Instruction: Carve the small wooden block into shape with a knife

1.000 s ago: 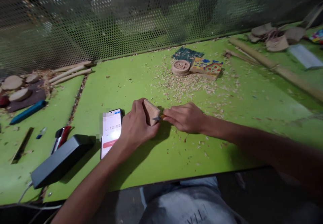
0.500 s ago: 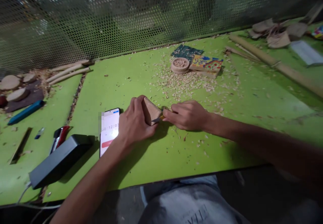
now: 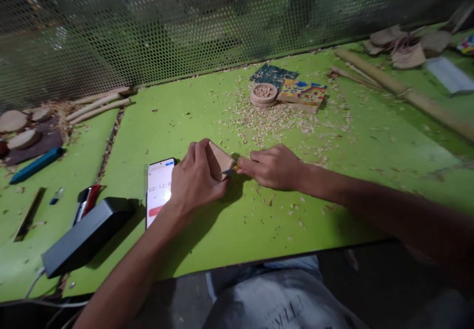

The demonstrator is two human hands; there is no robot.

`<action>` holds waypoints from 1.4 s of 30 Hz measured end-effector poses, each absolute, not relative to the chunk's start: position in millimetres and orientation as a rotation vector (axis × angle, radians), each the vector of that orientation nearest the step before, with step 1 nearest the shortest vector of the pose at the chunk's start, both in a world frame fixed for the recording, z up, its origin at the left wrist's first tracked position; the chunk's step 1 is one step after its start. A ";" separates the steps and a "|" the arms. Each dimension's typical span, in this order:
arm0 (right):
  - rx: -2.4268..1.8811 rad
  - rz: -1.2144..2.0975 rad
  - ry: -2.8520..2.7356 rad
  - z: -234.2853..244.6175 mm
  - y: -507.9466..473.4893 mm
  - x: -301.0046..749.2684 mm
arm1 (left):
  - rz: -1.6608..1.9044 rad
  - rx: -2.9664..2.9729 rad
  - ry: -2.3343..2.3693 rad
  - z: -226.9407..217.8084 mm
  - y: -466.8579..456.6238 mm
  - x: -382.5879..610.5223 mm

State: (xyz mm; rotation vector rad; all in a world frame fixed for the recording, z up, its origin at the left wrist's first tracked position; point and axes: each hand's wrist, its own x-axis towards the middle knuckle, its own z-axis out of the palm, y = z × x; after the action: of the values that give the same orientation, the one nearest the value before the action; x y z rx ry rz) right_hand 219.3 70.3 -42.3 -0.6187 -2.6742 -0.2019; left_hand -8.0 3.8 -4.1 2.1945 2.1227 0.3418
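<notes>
My left hand is closed around a block of pale wood, holding it tilted just above the green table. In my right hand is a carving knife with a yellowish part near the blade. Its thin blade lies against the lower right part of the wood's face. The right fingers wrap the handle and hide most of it. Beside my left wrist lies a phone with a running timer on its screen, partly covered by the hand.
Wood shavings surround a round carved wooden piece and a colourful painted block. A dark grey box, a teal tool and sticks lie left. A long bamboo pole lies right. Perforated mesh stands behind.
The knife blade has shifted slightly up and left across the wood's face. Both hands have moved a little to the left, and the wood is turned slightly.
</notes>
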 end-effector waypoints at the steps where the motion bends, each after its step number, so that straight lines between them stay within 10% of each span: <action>1: -0.632 -0.192 -2.687 -42.0 71.1 219.2 | 0.334 2.193 2.125 -2.7 3.7 -7.7; 42: -1.028 0.074 -2.432 -32.5 125.2 240.4 | 0.325 2.014 2.050 14.0 2.6 -16.3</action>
State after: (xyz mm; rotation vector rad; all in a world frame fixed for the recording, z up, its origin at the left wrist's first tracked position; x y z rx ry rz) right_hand 240.4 125.2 -32.5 -1.0285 -2.4317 0.0735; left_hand -16.3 2.6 14.0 2.0144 2.0497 0.3251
